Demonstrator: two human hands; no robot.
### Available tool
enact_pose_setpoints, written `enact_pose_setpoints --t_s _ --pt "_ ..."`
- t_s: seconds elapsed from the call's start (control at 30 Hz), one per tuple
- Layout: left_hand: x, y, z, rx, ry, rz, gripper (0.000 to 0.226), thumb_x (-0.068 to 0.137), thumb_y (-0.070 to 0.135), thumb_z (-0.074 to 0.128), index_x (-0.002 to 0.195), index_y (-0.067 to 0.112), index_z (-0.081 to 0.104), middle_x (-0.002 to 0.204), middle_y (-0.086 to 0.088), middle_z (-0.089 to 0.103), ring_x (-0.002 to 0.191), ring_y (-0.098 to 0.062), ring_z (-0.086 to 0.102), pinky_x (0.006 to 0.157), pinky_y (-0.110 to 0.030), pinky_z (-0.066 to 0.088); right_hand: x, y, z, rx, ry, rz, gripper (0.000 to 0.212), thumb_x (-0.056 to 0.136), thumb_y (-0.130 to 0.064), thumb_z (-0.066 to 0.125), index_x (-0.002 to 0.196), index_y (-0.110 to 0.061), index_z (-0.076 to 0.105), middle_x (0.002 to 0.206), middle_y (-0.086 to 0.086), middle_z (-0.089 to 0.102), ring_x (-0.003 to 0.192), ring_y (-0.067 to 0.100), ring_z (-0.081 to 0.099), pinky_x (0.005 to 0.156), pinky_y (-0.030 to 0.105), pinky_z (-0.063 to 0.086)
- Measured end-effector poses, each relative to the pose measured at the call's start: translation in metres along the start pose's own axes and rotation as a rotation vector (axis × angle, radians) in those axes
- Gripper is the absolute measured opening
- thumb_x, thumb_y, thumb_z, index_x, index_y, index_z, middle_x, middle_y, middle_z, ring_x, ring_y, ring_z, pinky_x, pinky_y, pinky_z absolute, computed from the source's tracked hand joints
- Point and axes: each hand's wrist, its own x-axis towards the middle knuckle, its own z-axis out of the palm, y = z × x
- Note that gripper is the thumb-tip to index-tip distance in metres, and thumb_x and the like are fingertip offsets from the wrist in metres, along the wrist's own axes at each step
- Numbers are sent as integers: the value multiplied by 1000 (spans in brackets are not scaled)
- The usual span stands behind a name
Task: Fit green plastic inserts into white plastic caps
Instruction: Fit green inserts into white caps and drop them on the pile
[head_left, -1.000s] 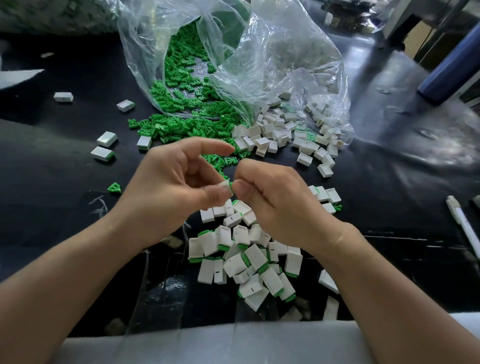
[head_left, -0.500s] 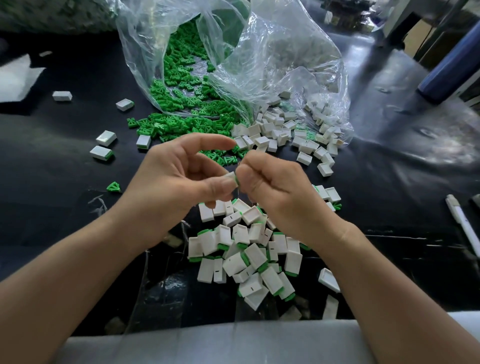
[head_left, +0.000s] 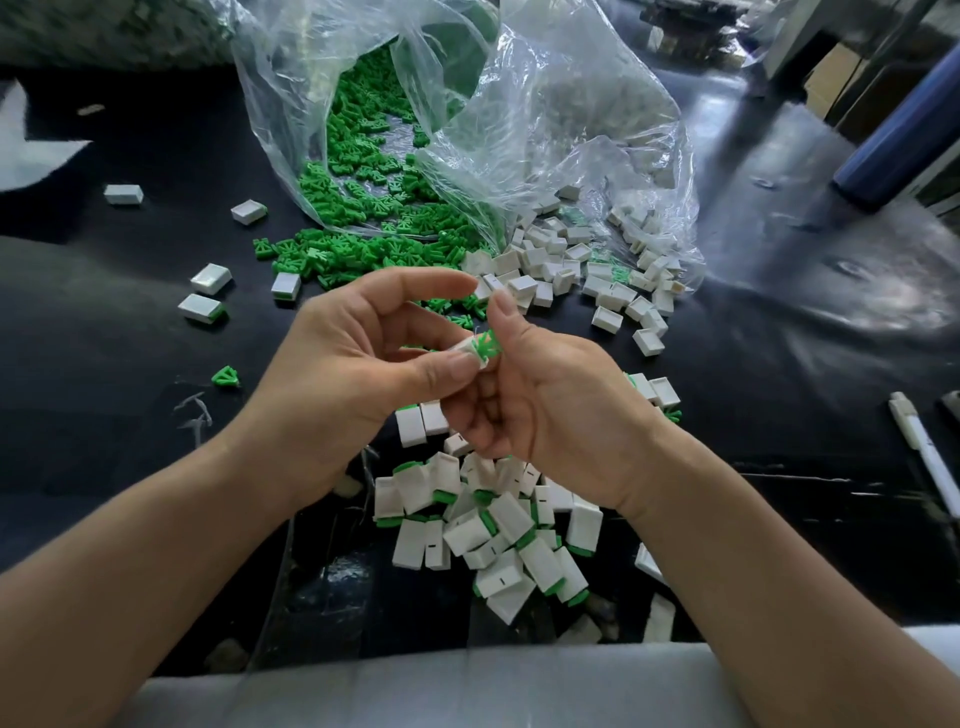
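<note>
Head view: over a heap of finished pieces (head_left: 488, 525), left hand (head_left: 353, 374) pinches a white cap (head_left: 470, 349) while right hand (head_left: 540, 400) pinches a green insert (head_left: 488, 344) at its mouth, apparently mid-fit, needing a square push home.

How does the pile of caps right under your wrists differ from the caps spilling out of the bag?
The near pile shows green inserts at the cap ends; the caps at the bag look mostly empty, open and white. The near pile lies on bare black table; the far caps lie partly under the clear bag. Both are small white rectangular caps.
</note>
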Motion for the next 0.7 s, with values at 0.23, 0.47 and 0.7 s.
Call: enact_pose_setpoints --t_s 0.23,0.47,0.7 --pt "-1 -2 3 21 27 29 41 58 10 67 99 14 62 67 -4 70 53 -17 65 54 -23 54 1 2 3 -36 101 -5 47 92 -48 28 72 -10 49 55 0 47 49 9 38 50 20 32" --pt "-1 -1 3 30 34 34 42 59 13 68 100 11 63 69 -6 70 54 -20 65 56 -28 57 1 7 6 -41 126 -62 43 94 -41 33 68 -10 49 51 -4 45 49 10 36 49 21 30" --pt "-1 2 4 -6 33 44 45 60 12 67 105 10 60 69 -6 70 54 -19 66 52 -27 55 1 2 5 10 48 -31 48 91 -50 26 73 -12 49 59 0 46 53 9 38 50 20 30"
